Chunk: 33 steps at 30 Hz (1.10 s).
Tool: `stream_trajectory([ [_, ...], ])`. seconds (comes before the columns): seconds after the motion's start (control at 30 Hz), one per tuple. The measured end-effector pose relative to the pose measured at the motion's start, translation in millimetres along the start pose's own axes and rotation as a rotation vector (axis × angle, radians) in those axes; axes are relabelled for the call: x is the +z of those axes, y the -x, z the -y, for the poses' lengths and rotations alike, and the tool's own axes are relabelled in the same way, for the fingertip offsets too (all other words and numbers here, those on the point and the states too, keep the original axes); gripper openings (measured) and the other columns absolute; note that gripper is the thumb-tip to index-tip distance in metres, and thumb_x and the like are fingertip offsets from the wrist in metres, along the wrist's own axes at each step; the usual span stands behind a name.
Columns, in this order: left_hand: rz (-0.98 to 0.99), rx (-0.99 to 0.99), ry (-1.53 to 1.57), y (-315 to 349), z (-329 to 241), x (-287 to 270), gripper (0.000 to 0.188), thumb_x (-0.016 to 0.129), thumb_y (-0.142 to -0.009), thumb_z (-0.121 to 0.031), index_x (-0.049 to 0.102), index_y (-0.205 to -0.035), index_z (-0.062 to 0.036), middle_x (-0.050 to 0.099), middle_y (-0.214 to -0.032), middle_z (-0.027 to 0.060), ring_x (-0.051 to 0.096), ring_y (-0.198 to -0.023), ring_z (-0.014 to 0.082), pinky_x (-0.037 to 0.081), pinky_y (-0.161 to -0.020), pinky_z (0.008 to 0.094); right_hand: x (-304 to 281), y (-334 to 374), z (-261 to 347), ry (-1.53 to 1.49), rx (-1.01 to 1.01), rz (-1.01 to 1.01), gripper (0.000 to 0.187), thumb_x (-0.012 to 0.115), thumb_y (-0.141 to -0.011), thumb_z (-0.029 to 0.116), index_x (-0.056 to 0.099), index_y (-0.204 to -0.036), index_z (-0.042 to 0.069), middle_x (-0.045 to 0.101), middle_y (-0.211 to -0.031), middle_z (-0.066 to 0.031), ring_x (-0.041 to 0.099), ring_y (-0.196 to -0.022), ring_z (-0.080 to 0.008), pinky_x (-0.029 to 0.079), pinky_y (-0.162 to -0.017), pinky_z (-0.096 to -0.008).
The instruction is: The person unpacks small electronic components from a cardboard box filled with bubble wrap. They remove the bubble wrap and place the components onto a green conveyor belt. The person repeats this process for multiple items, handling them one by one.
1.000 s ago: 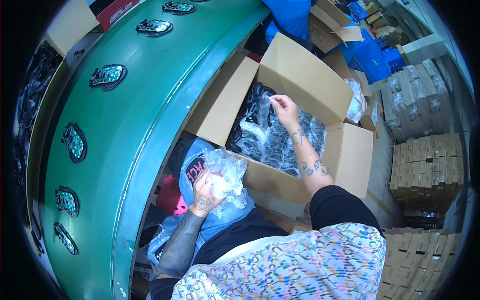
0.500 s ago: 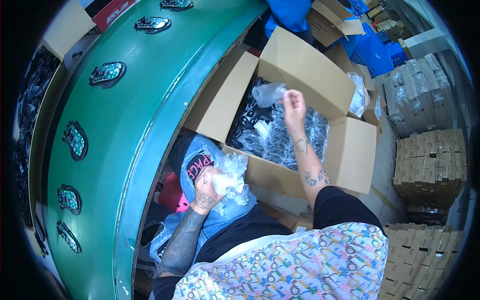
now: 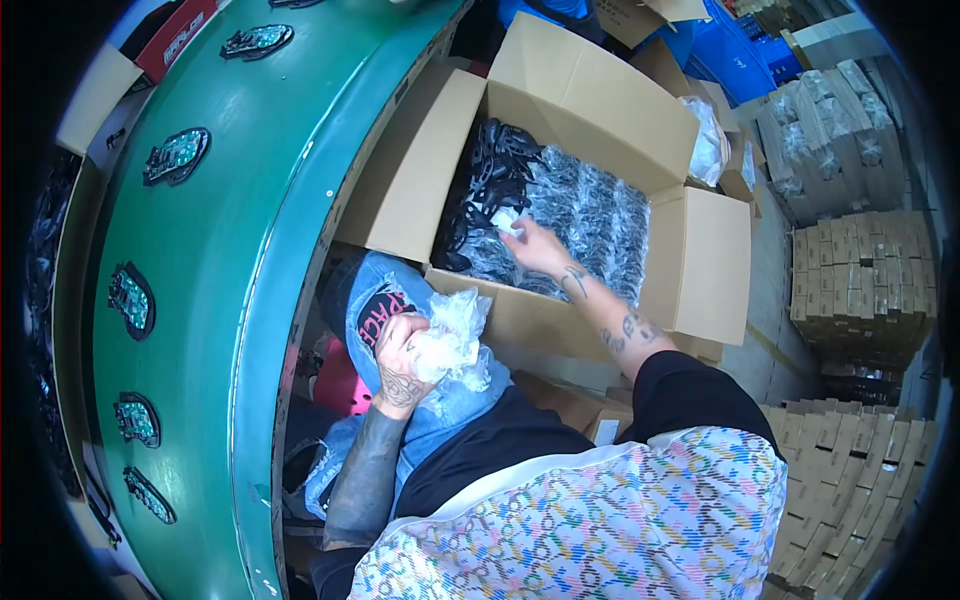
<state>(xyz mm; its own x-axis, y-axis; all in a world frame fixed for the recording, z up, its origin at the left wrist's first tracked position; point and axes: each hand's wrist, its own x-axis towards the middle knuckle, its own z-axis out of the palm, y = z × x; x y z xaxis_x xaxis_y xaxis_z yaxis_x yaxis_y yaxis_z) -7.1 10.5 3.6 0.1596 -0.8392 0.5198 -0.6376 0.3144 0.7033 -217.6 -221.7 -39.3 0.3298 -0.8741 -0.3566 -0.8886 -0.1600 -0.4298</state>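
My left hand, over my jeans-clad leg, is closed round a bunch of crumpled clear plastic bags. Inside a large open cardboard box, my right hand has its fingers closed at a small white scrap; whether it is paper or plastic I cannot tell. That scrap lies beside loose black plastic parts heaped along the box's left side. Black pieces wrapped in clear plastic fill the rest in rows.
A long green work surface runs along my left, carrying several black shells with green circuit boards. Stacked cartons stand at the right. Blue bins and a white plastic bag are beyond the box.
My right hand has dropped down and left, from holding a clear plastic bag above the box to the white scrap inside it. The view has shifted slightly; my left hand still grips its bags.
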Motion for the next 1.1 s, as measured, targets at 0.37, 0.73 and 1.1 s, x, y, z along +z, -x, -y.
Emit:
stream_trajectory([
  [0.37, -0.026, -0.022, 0.024, 1.8, 2.2, 2.8, 0.026, 0.078, -0.063, -0.015, 0.067, -0.086, -0.0075, 0.058, -0.086, 0.0089, 0.06, -0.078, 0.0278, 0.048, -0.068, 0.0383, 57.2, -21.2, -24.1, 0.266, 0.025, 0.2, 0.069, 0.043, -0.094, 0.056, 0.037, -0.143, 0.008, 0.064, -0.112, -0.0249, 0.068, -0.077, -0.0312, 0.055, -0.07, -0.0385],
  [0.73, -0.036, -0.037, 0.054, 3.3, 4.2, 3.3, 0.025, 0.078, -0.063, -0.011, 0.071, -0.087, -0.0093, 0.059, -0.087, 0.0086, 0.061, -0.077, 0.0266, 0.049, -0.067, 0.0369, 51.3, -2.5, 12.5, -0.403, 0.24, 0.451, 0.098, 0.064, -0.083, 0.059, 0.016, -0.152, 0.008, 0.05, -0.134, -0.0249, 0.051, -0.123, -0.031, 0.042, -0.101, -0.0395],
  [1.1, -0.026, -0.059, 0.026, 5.7, 3.1, -3.2, 0.023, 0.078, -0.065, -0.011, 0.07, -0.086, -0.007, 0.059, -0.088, 0.0089, 0.061, -0.077, 0.0266, 0.049, -0.067, 0.0367, 40.4, 5.5, 18.5, -0.055, -0.024, 0.379, 0.103, 0.083, -0.064, 0.032, 0.026, -0.148, 0.011, 0.061, -0.119, -0.0243, 0.061, -0.109, -0.0341, 0.049, -0.093, -0.0379],
])
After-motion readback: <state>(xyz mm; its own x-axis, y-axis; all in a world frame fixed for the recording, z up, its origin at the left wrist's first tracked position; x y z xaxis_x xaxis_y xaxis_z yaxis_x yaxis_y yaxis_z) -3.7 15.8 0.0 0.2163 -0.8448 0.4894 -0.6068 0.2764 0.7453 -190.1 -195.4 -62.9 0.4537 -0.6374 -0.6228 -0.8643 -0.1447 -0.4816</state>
